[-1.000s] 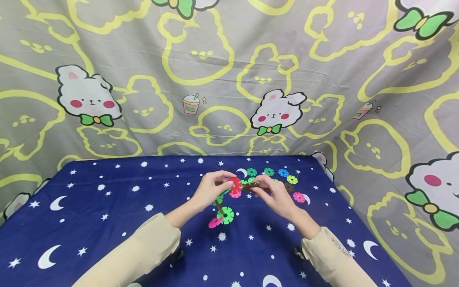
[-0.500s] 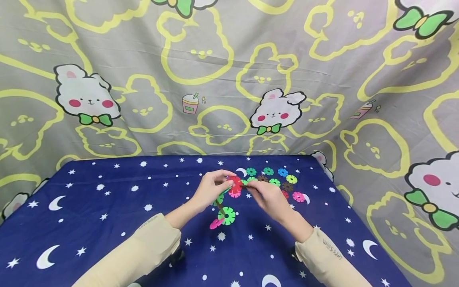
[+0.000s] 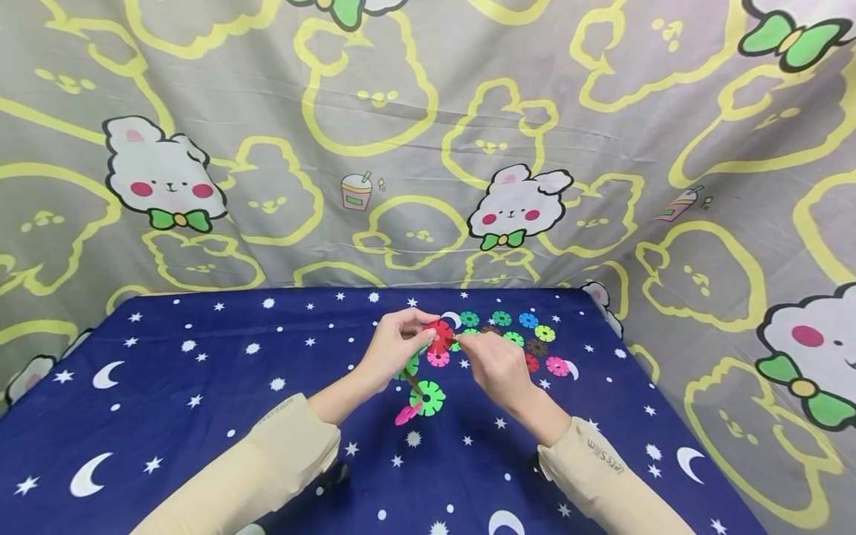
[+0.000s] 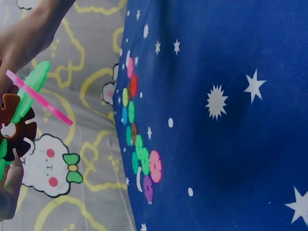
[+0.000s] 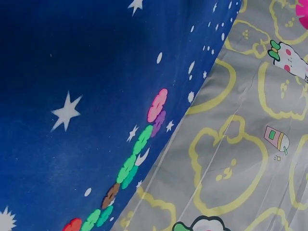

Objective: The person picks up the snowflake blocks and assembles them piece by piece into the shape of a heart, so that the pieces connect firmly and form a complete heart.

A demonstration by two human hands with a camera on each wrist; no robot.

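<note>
Left hand (image 3: 393, 353) pinches red notched disc (image 3: 440, 336); right hand (image 3: 498, 368) closes in at its right rim.
I judge the right grips a brown disc (image 3: 455, 339), mostly hidden; below the left, linked discs (image 3: 426, 399) run wearerward over the worktop (image 3: 160, 401).

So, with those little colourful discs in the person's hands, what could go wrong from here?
The right hand mostly hides the dark piece it pinches at the edge of the red disc, so a poor fit might go unnoticed.

Pushing there could also twist the red disc in the left hand and perhaps loosen the green disc or pink disc lower down.
</note>
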